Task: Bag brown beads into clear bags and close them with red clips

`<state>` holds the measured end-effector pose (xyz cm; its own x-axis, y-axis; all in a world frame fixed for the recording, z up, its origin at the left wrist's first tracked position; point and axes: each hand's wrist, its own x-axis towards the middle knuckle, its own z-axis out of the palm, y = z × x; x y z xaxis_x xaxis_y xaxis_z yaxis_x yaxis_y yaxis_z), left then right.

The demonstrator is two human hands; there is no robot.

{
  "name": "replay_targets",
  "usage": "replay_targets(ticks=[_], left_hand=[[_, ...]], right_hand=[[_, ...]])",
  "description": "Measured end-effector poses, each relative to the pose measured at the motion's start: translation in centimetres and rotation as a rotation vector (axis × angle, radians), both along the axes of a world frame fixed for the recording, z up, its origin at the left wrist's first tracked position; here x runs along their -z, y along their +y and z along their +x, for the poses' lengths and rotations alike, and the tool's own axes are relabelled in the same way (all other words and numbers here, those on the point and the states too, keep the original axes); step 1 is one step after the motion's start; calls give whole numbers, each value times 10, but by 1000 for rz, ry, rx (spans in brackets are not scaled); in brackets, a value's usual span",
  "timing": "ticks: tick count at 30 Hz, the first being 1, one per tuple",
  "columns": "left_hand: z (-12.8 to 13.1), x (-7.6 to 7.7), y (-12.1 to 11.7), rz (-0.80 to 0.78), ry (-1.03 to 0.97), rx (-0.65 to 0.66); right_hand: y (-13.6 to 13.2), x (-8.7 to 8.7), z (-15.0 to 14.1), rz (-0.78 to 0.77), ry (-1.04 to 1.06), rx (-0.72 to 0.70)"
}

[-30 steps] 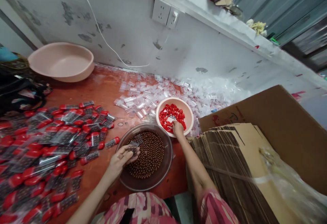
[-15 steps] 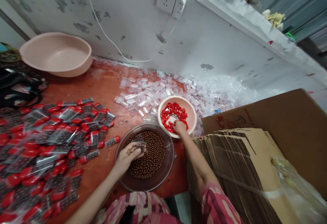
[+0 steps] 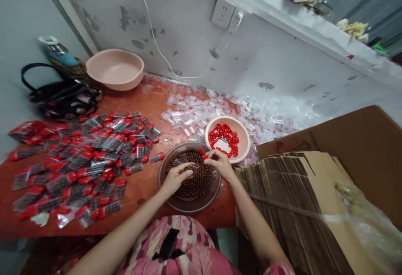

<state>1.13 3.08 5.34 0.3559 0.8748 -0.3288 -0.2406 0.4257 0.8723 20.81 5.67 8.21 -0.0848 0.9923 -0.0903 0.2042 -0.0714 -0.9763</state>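
My left hand (image 3: 176,178) is closed around a small clear plastic container (image 3: 192,166), over a bowl (image 3: 166,197) full of brown beads (image 3: 196,183). Between the thumb and fingers of my right hand (image 3: 221,164) is a red cap (image 3: 203,152), held just right of the container and apart from it. A pale pink bowl (image 3: 244,143) with several red caps (image 3: 231,137) stands behind my right hand. To the left lies a heap of bead-filled containers with red caps (image 3: 94,158).
Clear empty containers (image 3: 194,109) are strewn along the wall, thickening to the right. Flattened cardboard (image 3: 282,191) and an open carton (image 3: 354,141) stand at the right. A large pink basin (image 3: 116,72), a black handbag (image 3: 63,97) and a bottle (image 3: 61,53) are at the back left.
My right hand has come out of the pink bowl with a red cap and moved left, near my left hand. The left hand still holds the clear container. The view has shifted left.
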Motion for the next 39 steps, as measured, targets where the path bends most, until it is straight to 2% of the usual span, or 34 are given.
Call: replay_targets(ticks=[3, 7, 12, 18, 22, 27, 32, 35, 39], left_hand=[[-4, -4, -5, 146, 172, -18], [-11, -8, -11, 319, 320, -13], [-16, -14, -18, 340, 339, -18], [-21, -19, -25, 340, 335, -109], [-24, -23, -30, 389, 369, -119], [-30, -39, -32, 518, 408, -23], [-35, -49, -26, 529, 401, 53], [-37, -48, -21, 536, 415, 138], [-39, -42, -19, 523, 353, 225]], right_hand=[[-16, -15, -23, 48, -31, -76], [-28, -19, -35, 68, -109, -86], [-33, -23, -44, 103, -95, -62], [-35, -31, -50, 138, -108, -178], [-42, -36, -50, 184, -169, -184], [-54, -38, -53, 274, -280, -224], [-54, -36, -50, 286, -315, -243], [-44, -49, -49, 365, -421, -370], [-30, -76, -53, 588, -647, -691]])
